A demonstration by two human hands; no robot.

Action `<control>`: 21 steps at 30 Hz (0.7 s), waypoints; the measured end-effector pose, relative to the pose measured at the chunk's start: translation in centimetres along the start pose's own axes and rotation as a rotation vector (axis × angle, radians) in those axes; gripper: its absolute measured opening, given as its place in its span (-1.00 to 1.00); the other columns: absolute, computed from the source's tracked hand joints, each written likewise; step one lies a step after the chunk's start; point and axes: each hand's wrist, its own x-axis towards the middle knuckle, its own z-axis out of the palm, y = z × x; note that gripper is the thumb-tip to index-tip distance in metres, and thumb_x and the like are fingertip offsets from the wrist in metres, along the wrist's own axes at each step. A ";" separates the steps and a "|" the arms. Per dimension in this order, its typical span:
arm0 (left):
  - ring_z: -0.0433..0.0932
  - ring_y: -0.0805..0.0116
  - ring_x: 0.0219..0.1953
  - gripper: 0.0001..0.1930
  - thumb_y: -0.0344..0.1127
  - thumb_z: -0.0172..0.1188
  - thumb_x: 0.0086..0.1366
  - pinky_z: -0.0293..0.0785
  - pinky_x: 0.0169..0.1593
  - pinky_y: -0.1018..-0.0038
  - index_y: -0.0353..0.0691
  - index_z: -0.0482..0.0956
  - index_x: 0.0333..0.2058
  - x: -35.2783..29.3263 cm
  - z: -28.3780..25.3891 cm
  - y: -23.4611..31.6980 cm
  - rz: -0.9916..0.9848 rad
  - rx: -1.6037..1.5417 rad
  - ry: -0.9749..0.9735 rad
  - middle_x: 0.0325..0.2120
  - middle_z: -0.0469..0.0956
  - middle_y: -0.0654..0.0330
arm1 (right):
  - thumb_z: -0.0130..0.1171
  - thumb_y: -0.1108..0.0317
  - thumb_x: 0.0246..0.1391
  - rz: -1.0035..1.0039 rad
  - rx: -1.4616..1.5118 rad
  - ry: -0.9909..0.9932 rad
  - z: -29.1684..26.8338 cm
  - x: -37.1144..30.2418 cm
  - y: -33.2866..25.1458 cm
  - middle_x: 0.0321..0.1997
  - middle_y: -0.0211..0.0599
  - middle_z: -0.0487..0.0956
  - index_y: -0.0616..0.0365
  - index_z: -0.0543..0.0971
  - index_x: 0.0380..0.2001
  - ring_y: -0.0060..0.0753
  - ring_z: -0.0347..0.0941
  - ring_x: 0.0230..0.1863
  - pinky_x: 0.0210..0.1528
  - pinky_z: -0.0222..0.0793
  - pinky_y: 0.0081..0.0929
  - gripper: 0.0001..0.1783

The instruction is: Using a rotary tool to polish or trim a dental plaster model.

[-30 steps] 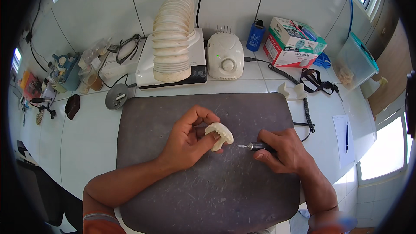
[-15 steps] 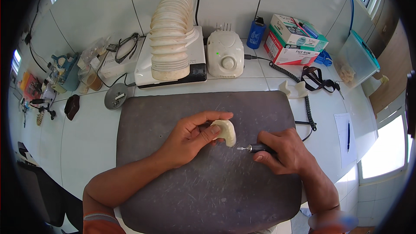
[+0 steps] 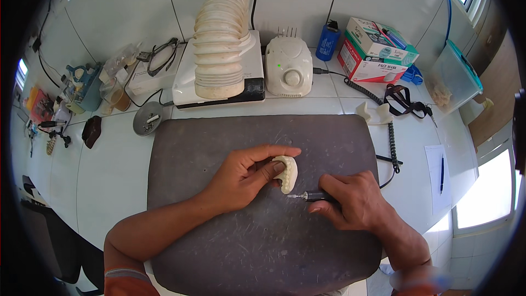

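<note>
Field notes, my remote view, left to right. Small grey dish (image 3: 148, 120) beyond the mat's (image 3: 219, 257) far left corner. Left hand (image 3: 246, 178): clamped on the pale tooth model (image 3: 290, 178), thumb across its face, forefinger stretched along the top; model held up over the mat, tooth row showing. Rotary handpiece (image 3: 318, 195) next, tip just beside the model's lower end; contact I can't tell. Right hand (image 3: 350, 200): fingers closed round the handpiece. Step in hand, I judge: lining tool up with model. Next move calls for a firm left pinch and a light, steady tip.
</note>
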 end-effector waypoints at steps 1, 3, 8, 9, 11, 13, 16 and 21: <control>0.69 0.51 0.10 -0.64 -0.47 0.16 0.71 0.67 0.18 0.48 -0.25 0.66 0.38 0.0 0.0 0.0 0.010 -0.001 0.000 0.09 0.77 0.16 | 0.39 -0.24 0.40 0.003 0.006 0.004 0.0 0.0 0.0 -0.54 -0.25 0.60 0.07 0.52 -0.31 0.10 0.60 -0.56 -0.51 0.42 -0.07 -0.42; 0.68 0.53 0.07 -0.64 -0.48 0.15 0.72 0.66 0.14 0.51 -0.25 0.66 0.37 0.0 0.1 0.0 0.009 0.031 0.015 0.06 0.77 0.18 | 0.39 -0.24 0.41 0.004 0.013 0.010 0.0 0.1 0.1 -0.54 -0.26 0.59 0.08 0.52 -0.32 0.09 0.59 -0.57 -0.52 0.42 -0.07 -0.42; 0.66 0.56 -0.02 -0.65 -0.49 0.13 0.73 0.65 0.07 0.53 -0.25 0.67 0.36 0.0 0.2 0.1 0.003 0.019 0.016 0.01 0.75 0.22 | 0.37 -0.24 0.42 0.007 0.012 0.020 0.1 0.1 0.1 -0.56 -0.27 0.58 0.08 0.51 -0.34 0.07 0.57 -0.59 -0.53 0.40 -0.08 -0.41; 0.66 0.56 -0.03 -0.65 -0.49 0.13 0.73 0.65 0.06 0.53 -0.25 0.67 0.36 0.0 0.2 0.1 0.012 0.024 0.018 0.00 0.75 0.22 | 0.37 -0.25 0.42 0.010 0.012 0.017 0.1 0.1 0.0 -0.56 -0.27 0.58 0.08 0.51 -0.34 0.07 0.57 -0.59 -0.53 0.40 -0.08 -0.41; 0.65 0.57 -0.04 -0.65 -0.49 0.12 0.73 0.65 0.05 0.53 -0.25 0.67 0.36 0.0 0.3 0.1 0.019 0.027 0.017 -0.01 0.74 0.22 | 0.37 -0.25 0.42 0.015 0.012 0.014 0.1 0.1 0.0 -0.56 -0.27 0.59 0.08 0.51 -0.34 0.06 0.57 -0.59 -0.53 0.40 -0.07 -0.40; 0.65 0.56 -0.04 -0.65 -0.49 0.12 0.73 0.66 0.04 0.52 -0.25 0.67 0.36 0.0 0.3 0.1 0.015 0.010 0.010 -0.01 0.74 0.22 | 0.36 -0.26 0.43 0.019 0.005 0.006 0.0 0.1 0.0 -0.56 -0.26 0.59 0.08 0.51 -0.34 0.07 0.57 -0.59 -0.52 0.40 -0.07 -0.40; 0.65 0.56 -0.04 -0.65 -0.49 0.11 0.73 0.67 0.03 0.52 -0.24 0.67 0.36 0.0 0.2 0.1 0.008 -0.008 0.001 0.00 0.74 0.23 | 0.36 -0.26 0.43 0.019 0.008 0.007 0.0 0.1 -0.1 -0.55 -0.26 0.59 0.08 0.51 -0.34 0.09 0.58 -0.58 -0.52 0.41 -0.06 -0.40; 0.65 0.56 -0.03 -0.65 -0.49 0.11 0.73 0.67 0.04 0.52 -0.23 0.67 0.36 0.0 0.2 -0.1 0.028 0.027 0.005 0.02 0.73 0.23 | 0.36 -0.24 0.43 0.032 0.002 0.009 0.1 0.1 -0.1 -0.55 -0.25 0.60 0.08 0.51 -0.33 0.11 0.59 -0.57 -0.51 0.42 -0.05 -0.41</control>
